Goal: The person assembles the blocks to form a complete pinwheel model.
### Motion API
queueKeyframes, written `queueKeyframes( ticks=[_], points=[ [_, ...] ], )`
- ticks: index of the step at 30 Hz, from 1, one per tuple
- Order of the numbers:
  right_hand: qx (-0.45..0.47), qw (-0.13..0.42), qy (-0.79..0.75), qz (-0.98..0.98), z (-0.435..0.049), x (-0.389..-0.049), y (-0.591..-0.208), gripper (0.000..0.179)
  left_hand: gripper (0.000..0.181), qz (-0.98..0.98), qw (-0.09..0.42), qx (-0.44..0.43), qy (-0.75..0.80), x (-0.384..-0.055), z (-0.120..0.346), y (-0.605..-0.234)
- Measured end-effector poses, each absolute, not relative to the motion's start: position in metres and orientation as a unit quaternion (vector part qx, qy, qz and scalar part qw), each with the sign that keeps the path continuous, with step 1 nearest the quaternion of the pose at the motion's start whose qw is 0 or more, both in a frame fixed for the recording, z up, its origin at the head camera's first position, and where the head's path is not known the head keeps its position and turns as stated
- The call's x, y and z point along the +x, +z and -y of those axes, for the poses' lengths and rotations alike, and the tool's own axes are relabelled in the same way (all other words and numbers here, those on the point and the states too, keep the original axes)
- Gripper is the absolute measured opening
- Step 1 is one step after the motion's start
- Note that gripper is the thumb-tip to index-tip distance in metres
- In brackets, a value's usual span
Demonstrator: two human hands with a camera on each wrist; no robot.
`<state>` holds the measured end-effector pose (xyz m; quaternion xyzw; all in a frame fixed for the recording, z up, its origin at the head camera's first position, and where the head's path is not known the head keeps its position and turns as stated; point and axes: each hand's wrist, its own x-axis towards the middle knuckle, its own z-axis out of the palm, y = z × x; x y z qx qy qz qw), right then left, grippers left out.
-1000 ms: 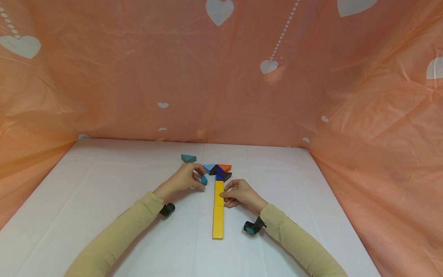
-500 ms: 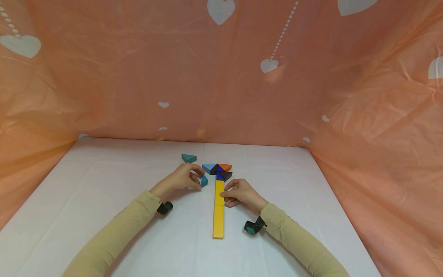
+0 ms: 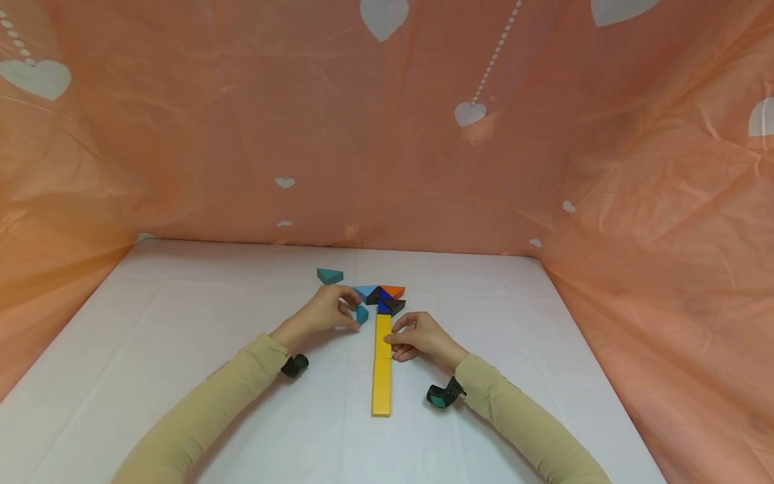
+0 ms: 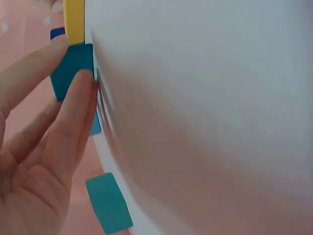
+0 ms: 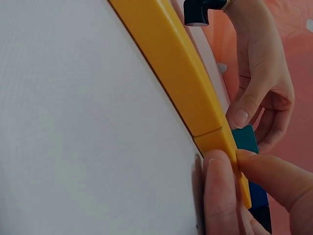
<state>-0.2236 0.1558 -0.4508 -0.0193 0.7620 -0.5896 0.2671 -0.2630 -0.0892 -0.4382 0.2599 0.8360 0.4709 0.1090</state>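
My left hand [image 3: 322, 310] pinches a teal-blue triangular block [image 3: 362, 314] between thumb and fingers, just left of the yellow row. In the left wrist view this block [image 4: 73, 73] looks close against the yellow piece; whether they touch I cannot tell. My right hand [image 3: 426, 341] grips the upper yellow bar [image 3: 383, 329] from its right side with thumb and finger. A lower yellow bar [image 3: 381, 390] lies end to end with it. Above them, two dark blue triangles [image 3: 383, 307], black ones [image 3: 396, 306], an orange one [image 3: 393, 292] and a light blue one [image 3: 365, 292] form a cluster.
A green-teal triangular block [image 3: 330, 276] lies alone on the white tabletop [image 3: 242, 430], beyond my left hand. An orange curtain [image 3: 338, 134] with white hearts hangs behind the table and along both sides. Each wrist wears a black camera [image 3: 444, 394].
My left hand drew back slightly to the left, then moved right again with the teal-blue block, which now sits nearer the yellow row. My right hand has stayed at the yellow bar.
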Motion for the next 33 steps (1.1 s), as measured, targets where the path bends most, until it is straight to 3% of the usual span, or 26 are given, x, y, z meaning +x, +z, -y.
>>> queueKeyframes(
  ticks=[11,33],
  points=[
    [-0.009,0.271,-0.589,-0.761,-0.156,-0.224,-0.451,0.035,0.041,-0.862,0.036,0.234,0.447,-0.262,0.079,-0.444],
    [-0.025,0.273,-0.600,-0.752,-0.158,-0.223,-0.449,0.035,0.045,-0.854,0.060,0.188,0.482,-0.255,0.065,-0.440]
  ],
)
